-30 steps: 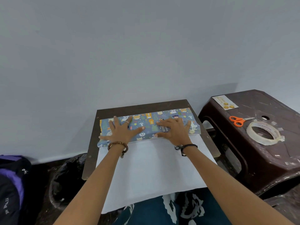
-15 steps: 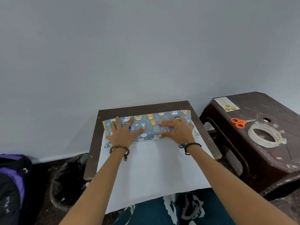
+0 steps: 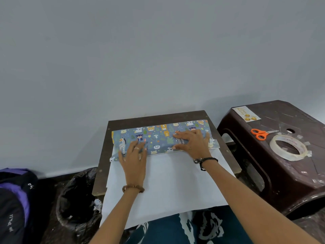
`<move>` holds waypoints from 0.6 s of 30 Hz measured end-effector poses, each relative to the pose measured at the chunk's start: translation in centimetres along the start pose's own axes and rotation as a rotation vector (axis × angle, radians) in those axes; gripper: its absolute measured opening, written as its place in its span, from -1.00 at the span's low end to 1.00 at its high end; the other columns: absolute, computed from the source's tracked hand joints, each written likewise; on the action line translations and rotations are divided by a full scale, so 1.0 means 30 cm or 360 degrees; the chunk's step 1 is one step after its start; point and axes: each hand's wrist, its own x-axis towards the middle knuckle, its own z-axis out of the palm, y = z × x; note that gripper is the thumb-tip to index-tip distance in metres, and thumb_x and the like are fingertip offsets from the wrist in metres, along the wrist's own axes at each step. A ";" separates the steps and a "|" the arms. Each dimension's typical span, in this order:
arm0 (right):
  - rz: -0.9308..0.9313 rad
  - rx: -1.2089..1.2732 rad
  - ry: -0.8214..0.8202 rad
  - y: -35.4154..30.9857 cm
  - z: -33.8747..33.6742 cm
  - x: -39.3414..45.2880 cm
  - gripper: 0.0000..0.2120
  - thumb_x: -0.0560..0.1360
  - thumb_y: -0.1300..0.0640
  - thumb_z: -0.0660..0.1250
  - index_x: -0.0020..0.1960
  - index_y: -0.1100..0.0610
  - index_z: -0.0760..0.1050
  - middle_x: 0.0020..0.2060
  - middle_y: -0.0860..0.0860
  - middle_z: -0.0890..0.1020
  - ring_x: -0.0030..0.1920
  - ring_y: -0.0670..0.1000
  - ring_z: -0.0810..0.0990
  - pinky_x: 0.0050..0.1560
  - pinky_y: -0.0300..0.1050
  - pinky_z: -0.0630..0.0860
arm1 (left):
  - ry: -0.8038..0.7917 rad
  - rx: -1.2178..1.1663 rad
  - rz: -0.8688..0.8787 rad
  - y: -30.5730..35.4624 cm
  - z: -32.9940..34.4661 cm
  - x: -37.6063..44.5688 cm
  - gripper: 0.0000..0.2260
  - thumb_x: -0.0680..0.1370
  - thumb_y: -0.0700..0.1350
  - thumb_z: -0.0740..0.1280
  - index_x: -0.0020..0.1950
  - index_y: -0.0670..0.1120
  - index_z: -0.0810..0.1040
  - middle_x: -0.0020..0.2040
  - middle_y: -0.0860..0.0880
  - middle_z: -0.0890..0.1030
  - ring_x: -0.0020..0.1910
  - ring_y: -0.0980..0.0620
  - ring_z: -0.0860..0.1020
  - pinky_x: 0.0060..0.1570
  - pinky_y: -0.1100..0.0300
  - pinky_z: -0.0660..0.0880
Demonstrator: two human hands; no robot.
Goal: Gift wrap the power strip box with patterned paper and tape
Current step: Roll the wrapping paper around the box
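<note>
The power strip box is hidden under blue animal-patterned paper [image 3: 158, 136], folded over it at the far side of a small dark table [image 3: 158, 116]. The paper's white underside [image 3: 168, 184] spreads toward me and hangs over the near edge. My left hand [image 3: 134, 154] lies flat with straight fingers at the left part of the fold's near edge. Flat on the right part of the covered box rests my right hand [image 3: 190, 142], fingers pointing left. A roll of clear tape [image 3: 288, 147] and orange scissors [image 3: 259, 133] lie on a brown plastic stool [image 3: 281, 175] to the right.
A small card with gold print [image 3: 246, 113] lies at the stool's far corner, and bits of tape are stuck on its top. A bin with a black bag [image 3: 77, 199] stands left of the table. A purple and black backpack [image 3: 15, 199] sits at far left. A grey wall is close behind.
My left hand has slid back toward me, from on top of the covered box to its near edge. The right hand stays pressed on the right part.
</note>
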 end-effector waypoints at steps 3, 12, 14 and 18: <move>-0.0043 -0.0034 -0.0025 -0.003 -0.003 -0.001 -0.55 0.31 -0.22 0.41 0.18 -0.18 0.53 0.23 -0.26 0.50 0.34 -0.07 0.23 0.37 0.28 -0.30 | 0.0379 -0.0462 -0.0327 0.032 -0.012 -0.108 -0.91 0.54 -0.27 0.28 -0.04 -0.15 0.57 0.02 -0.04 0.53 0.05 0.01 0.50 0.19 -0.03 0.39; -0.0078 -0.0096 -0.0087 -0.022 -0.023 -0.002 -0.51 0.35 -0.18 0.40 0.25 -0.12 0.49 0.27 -0.18 0.49 0.36 -0.02 0.22 0.42 0.25 -0.22 | 0.0528 -0.1662 -0.1548 0.034 -0.044 0.010 -0.86 0.57 -0.19 0.25 0.08 -0.21 0.51 -0.19 -0.01 0.48 -0.22 0.14 0.46 -0.05 0.23 0.42; -0.0075 -0.0081 -0.0075 -0.023 -0.021 -0.001 -0.52 0.35 -0.18 0.41 0.24 -0.12 0.50 0.26 -0.17 0.50 0.36 -0.01 0.22 0.42 0.23 -0.21 | 0.0579 -0.1550 -0.1558 0.019 -0.055 0.047 -0.82 0.56 -0.15 0.28 -0.25 -0.09 0.46 -0.30 0.02 0.43 -0.34 0.16 0.39 -0.20 0.25 0.38; -0.0018 -0.0059 -0.0067 -0.024 -0.009 -0.002 -0.53 0.34 -0.20 0.41 0.23 -0.14 0.51 0.25 -0.20 0.49 0.36 -0.03 0.21 0.39 0.28 -0.23 | 0.0654 -0.1200 -0.1434 -0.030 -0.059 0.063 -0.70 0.51 -0.09 0.35 -0.36 -0.06 0.32 -0.37 0.00 0.36 -0.43 0.12 0.30 -0.42 0.30 0.28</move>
